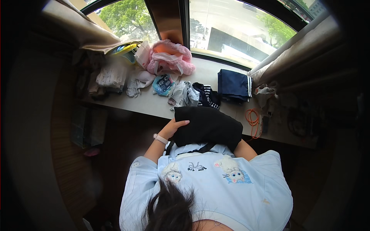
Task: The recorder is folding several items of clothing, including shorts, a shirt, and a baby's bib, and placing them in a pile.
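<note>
A folded black cloth garment (207,127) is held up in front of my body, just off the near edge of the windowsill ledge. My left hand (173,127) grips its left side, thumb on top and the other fingers beneath. The garment covers my right hand; only the forearm shows at its lower right corner. Beyond the garment, on the ledge, lie a crumpled light grey printed garment (183,93) and a navy garment with striped parts (206,95). A stack of folded navy clothes with white stripes (234,85) sits to their right.
On the ledge (138,107) are a pink fluffy bag (172,59), a blue patterned cloth item (163,84), a white bra (143,79) and piled light clothes (111,75) at left. An orange cord (253,118) and a plastic bag (264,91) lie at right. Curtains flank the window.
</note>
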Available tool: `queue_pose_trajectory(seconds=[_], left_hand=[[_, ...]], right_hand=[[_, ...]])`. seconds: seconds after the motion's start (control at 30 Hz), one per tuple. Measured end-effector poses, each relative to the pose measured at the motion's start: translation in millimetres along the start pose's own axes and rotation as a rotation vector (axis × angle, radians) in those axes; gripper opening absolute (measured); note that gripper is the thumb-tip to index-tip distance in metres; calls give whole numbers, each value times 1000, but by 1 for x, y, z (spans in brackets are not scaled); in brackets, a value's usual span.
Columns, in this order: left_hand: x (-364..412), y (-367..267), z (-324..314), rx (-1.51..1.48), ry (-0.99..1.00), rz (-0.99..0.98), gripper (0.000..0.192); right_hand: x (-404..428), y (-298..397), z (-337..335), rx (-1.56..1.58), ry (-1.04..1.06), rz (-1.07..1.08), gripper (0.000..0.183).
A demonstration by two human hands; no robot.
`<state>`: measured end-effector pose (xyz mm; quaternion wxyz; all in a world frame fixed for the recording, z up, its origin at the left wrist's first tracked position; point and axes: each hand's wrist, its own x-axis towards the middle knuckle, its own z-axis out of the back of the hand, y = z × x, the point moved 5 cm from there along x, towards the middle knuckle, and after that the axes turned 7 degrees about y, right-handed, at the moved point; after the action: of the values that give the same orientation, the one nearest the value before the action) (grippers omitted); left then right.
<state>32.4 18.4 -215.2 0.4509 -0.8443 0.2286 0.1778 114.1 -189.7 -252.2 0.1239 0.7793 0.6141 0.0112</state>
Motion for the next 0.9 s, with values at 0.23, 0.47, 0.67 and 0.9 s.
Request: queue_pose_trajectory(seconds=[0.23, 0.47, 0.67, 0.9], left_hand=[[6, 23, 1, -433, -149, 68, 46], [25, 18, -20, -46, 71, 168, 69], [64, -4, -44, -100, 69, 170, 66], [94, 14, -52, -135, -70, 399, 39]], right_hand=[[-7, 11, 15, 74, -12, 192, 49], [-31, 19, 43, 152, -60, 361, 48], [-71, 35, 55, 115, -139, 467, 47], [-77, 65, 46, -151, -419, 376, 40]])
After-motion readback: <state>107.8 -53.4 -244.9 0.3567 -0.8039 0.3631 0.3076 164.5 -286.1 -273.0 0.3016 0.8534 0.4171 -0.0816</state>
